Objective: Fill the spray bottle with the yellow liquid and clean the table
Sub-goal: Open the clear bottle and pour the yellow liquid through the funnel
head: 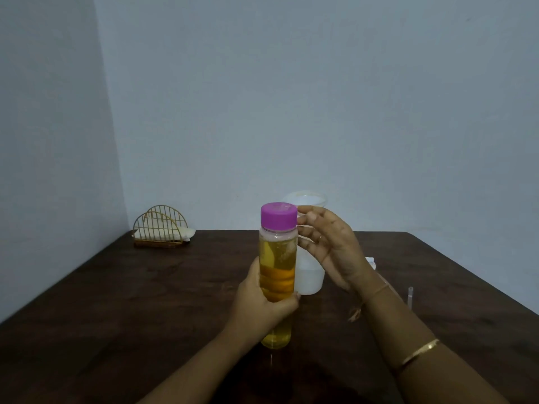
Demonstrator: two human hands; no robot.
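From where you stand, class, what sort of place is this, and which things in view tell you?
Probably a home dining corner: a dark wooden table, a gold wire napkin holder against plain pale blue walls.

Nothing legible shows here: no word, brand, number or sign can be read on any surface (the bottle (278, 266) of yellow liquid and its pink cap (279, 217) carry no readable label, and the white container (310, 277) behind them is too pale and blurred to tell).
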